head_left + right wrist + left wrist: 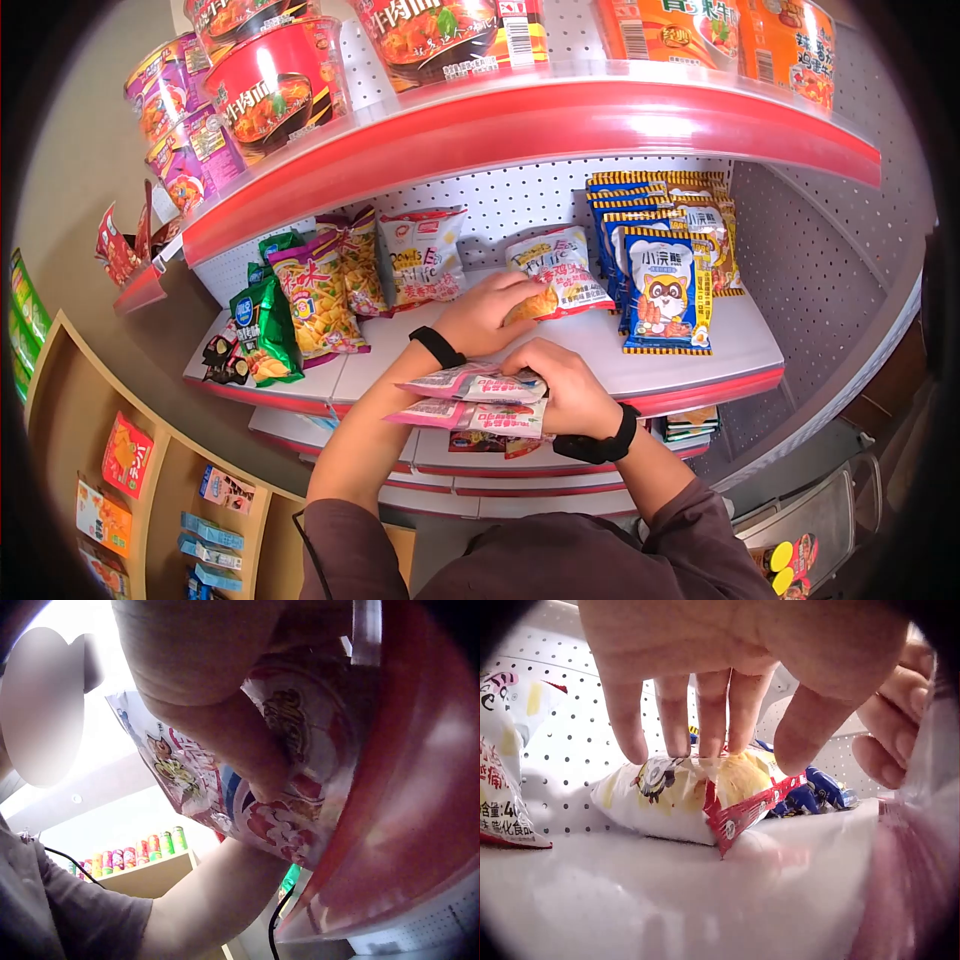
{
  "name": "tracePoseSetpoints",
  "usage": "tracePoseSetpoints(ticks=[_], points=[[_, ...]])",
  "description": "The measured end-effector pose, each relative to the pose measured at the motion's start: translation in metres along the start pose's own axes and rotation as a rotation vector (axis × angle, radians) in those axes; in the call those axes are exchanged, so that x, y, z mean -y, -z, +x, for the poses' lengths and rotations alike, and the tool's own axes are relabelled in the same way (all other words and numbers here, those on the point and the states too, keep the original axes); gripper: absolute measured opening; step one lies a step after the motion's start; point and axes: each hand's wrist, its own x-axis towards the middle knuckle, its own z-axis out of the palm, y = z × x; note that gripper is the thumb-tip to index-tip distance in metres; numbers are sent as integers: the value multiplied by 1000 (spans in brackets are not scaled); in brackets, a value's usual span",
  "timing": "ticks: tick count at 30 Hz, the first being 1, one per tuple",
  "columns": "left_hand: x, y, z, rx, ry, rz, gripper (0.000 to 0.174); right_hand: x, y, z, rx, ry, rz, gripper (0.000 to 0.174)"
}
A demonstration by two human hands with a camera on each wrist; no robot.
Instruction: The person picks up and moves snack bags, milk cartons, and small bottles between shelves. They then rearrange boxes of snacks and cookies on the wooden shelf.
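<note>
A white snack bag (560,270) with a red lower edge leans back on the shelf. My left hand (490,315) reaches over it, and in the left wrist view the fairly straight fingers (714,712) come down onto the top of the bag (675,791). Close in front of the shelf edge, my right hand (575,390) grips two pink-and-white snack bags (470,400), stacked one over the other. From the right wrist view, its fingers lie across the printed face of a bag (289,817).
A similar white bag (425,255) stands to the left, beside yellow-purple bags (315,295) and a green bag (265,325). Blue raccoon-print bags (665,290) stand right. A red-edged upper shelf (530,115) with noodle tubs (275,85) overhangs the hands.
</note>
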Motion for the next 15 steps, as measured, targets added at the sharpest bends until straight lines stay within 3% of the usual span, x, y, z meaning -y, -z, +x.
tracePoseSetpoints(ticks=[5, 8, 11, 15], points=[[-2, -3, 5, -91, 47, 68, 72, 4, 0, 1, -11, -30, 51, 40], [13, -11, 4, -181, -37, 319, 80, 5, 0, 1, -21, -27, 53, 39], [26, -15, 8, -73, -39, 76, 77, 6, -1, 1, -30, -16, 48, 37], [22, -12, 7, -68, 64, 37, 65, 4, -1, 0, -40, -8, 42, 36]])
